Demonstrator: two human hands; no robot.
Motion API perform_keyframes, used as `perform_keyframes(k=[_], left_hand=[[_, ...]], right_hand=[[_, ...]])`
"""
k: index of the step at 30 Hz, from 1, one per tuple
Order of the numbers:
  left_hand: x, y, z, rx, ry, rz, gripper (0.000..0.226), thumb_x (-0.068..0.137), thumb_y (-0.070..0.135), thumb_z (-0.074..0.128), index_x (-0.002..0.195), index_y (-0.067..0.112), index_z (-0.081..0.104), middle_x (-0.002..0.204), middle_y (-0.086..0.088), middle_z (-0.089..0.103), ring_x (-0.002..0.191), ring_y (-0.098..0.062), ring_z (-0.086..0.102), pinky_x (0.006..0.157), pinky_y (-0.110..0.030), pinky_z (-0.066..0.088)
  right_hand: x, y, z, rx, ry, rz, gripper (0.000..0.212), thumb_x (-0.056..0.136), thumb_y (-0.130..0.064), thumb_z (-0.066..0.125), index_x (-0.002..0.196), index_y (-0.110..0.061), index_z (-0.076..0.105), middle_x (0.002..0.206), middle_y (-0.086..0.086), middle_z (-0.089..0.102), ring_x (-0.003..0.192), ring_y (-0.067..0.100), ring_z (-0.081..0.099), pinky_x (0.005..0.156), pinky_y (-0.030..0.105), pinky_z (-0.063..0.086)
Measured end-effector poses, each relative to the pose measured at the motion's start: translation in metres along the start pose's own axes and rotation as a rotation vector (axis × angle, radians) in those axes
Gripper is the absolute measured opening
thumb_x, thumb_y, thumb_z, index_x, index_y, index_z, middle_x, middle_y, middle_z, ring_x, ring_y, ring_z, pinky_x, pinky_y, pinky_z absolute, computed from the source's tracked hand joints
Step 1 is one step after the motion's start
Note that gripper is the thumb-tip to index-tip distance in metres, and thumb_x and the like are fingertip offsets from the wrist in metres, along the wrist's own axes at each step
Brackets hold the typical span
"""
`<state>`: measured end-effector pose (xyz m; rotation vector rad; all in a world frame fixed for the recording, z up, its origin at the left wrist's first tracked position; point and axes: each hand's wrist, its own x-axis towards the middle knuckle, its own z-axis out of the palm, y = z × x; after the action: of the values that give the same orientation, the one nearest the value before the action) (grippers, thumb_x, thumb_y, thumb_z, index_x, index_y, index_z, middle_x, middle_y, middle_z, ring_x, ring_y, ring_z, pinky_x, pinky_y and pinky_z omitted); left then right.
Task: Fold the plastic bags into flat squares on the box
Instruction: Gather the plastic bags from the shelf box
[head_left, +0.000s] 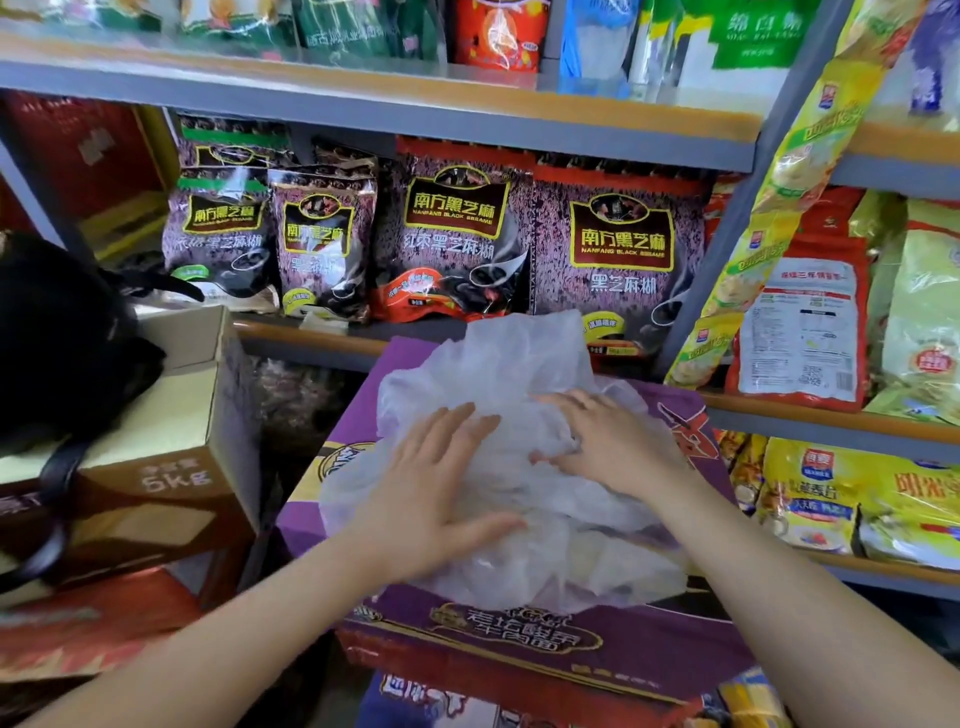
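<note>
The left hand (436, 488) lies flat with fingers straight and spread, palm down, pressing the crumpled translucent white plastic bag (519, 415); its grip is released, holding nothing. The right hand (608, 441) also rests on the bag, fingers stretched toward the left with the tips slightly bent into the film; nothing is clearly pinched, so its grip reads as released too. The two hands sit near each other, with a ridge of bunched plastic between them.

The bag lies on top of the purple printed cardboard box (691, 654), covering most of its lid. It is far from flat: its far end puffs up in a loose mound in front of the shelf goods, and its near edge spills toward the box's front rim.

Behind the box runs a grey metal shelf with an orange edge (467, 135), holding dark purple black-sesame packets (618, 244) standing upright in a row. To the right, yellow and green cereal bags (904, 499) fill the neighbouring shelves, and a yellow strip of sachets (779, 192) hangs along the upright. To the left stands a brown cardboard carton marked 5kg (171, 467), with a black bag (62, 343) resting on it. A red box (88, 623) sits below that carton.
</note>
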<state>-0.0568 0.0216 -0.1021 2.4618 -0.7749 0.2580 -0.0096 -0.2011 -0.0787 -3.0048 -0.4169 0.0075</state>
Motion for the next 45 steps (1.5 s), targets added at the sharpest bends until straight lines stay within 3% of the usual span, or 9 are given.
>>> perform_keyframes(k=[11, 14, 19, 23, 27, 33, 36, 39, 45], left_hand=[[-0.003, 0.009, 0.023, 0.232, 0.060, -0.158, 0.068, 0.057, 0.030, 0.081, 0.116, 0.007, 0.055, 0.081, -0.009, 0.063, 0.074, -0.035, 0.062, 0.056, -0.039, 0.049], [0.012, 0.011, 0.016, 0.169, 0.067, -0.210, 0.033, 0.079, 0.026, 0.057, 0.107, 0.010, 0.059, 0.096, -0.011, 0.066, 0.085, -0.035, 0.061, 0.060, -0.036, 0.043], [0.029, 0.023, -0.003, -0.070, 0.407, -0.007, 0.035, 0.065, 0.021, 0.041, 0.084, 0.007, 0.067, 0.075, -0.006, 0.068, 0.064, -0.027, 0.063, 0.051, -0.035, 0.051], [0.044, 0.035, 0.000, -0.278, 0.594, -0.185, 0.028, 0.071, 0.008, 0.054, 0.094, 0.011, 0.069, 0.089, 0.000, 0.060, 0.084, -0.020, 0.053, 0.067, -0.026, 0.038], [0.040, 0.065, 0.025, -0.633, 0.348, -0.297, 0.068, 0.075, 0.062, 0.027, 0.126, 0.022, 0.048, 0.136, 0.003, 0.031, 0.131, -0.016, 0.026, 0.110, -0.034, 0.019], [0.058, 0.072, 0.043, -0.478, 0.279, -0.517, 0.090, 0.055, 0.049, 0.079, 0.125, 0.018, 0.032, 0.148, -0.009, 0.006, 0.137, -0.025, 0.015, 0.105, -0.036, 0.028], [0.059, 0.054, 0.042, -0.471, 0.278, -0.411, 0.071, 0.066, 0.017, 0.081, 0.122, 0.012, 0.037, 0.121, 0.000, 0.039, 0.114, -0.020, 0.039, 0.083, -0.014, 0.028], [0.050, 0.036, 0.028, -0.353, 0.190, -0.310, 0.055, 0.076, 0.009, 0.071, 0.121, 0.015, 0.041, 0.103, 0.006, 0.047, 0.092, -0.017, 0.047, 0.068, -0.018, 0.030], [0.047, 0.026, 0.008, 0.079, 0.026, -0.319, 0.063, 0.081, -0.005, 0.042, 0.134, 0.026, 0.025, 0.080, -0.003, 0.049, 0.073, -0.030, 0.049, 0.058, -0.035, 0.034]], right_hand=[[-0.032, 0.013, -0.021, 0.143, 0.449, 0.251, 0.019, 0.078, -0.033, 0.054, 0.073, -0.016, 0.061, 0.078, 0.000, 0.055, 0.084, 0.030, 0.053, 0.055, 0.030, 0.035], [-0.050, 0.016, -0.022, -0.200, 0.467, 0.162, 0.023, 0.063, -0.033, 0.077, 0.069, -0.013, 0.069, 0.103, 0.004, 0.060, 0.105, 0.025, 0.035, 0.085, 0.039, 0.038], [-0.061, 0.003, -0.026, -0.010, 0.123, 0.055, 0.054, 0.083, -0.009, 0.052, 0.135, 0.002, 0.042, 0.146, 0.018, 0.036, 0.137, 0.027, 0.026, 0.109, 0.034, 0.021], [-0.061, -0.003, -0.019, 0.406, -0.182, 0.142, 0.040, 0.098, -0.006, 0.037, 0.138, -0.002, 0.032, 0.137, 0.008, 0.042, 0.130, 0.028, 0.038, 0.098, 0.026, 0.032], [-0.057, -0.012, -0.008, 0.941, -0.061, 0.259, 0.030, 0.095, -0.035, 0.048, 0.122, -0.026, 0.038, 0.113, -0.022, 0.044, 0.110, -0.004, 0.044, 0.085, 0.004, 0.035], [-0.031, -0.002, 0.000, 0.516, -0.121, 0.128, 0.064, 0.079, 0.004, 0.064, 0.136, 0.004, 0.034, 0.143, 0.019, 0.035, 0.134, 0.030, 0.033, 0.105, 0.023, 0.029], [-0.017, 0.004, 0.001, 0.182, -0.065, 0.002, 0.046, 0.083, -0.035, 0.058, 0.123, -0.012, 0.056, 0.154, 0.006, 0.017, 0.143, 0.021, -0.002, 0.113, 0.040, 0.007], [-0.007, 0.016, 0.002, -0.051, 0.054, -0.136, 0.080, 0.058, -0.080, 0.035, 0.112, -0.030, 0.064, 0.156, -0.007, -0.016, 0.136, 0.016, -0.035, 0.108, 0.046, -0.020], [0.005, 0.020, -0.004, 0.080, -0.121, -0.109, 0.078, 0.076, -0.068, 0.054, 0.134, -0.016, 0.046, 0.142, 0.006, 0.041, 0.134, 0.025, 0.028, 0.106, 0.035, 0.026]])
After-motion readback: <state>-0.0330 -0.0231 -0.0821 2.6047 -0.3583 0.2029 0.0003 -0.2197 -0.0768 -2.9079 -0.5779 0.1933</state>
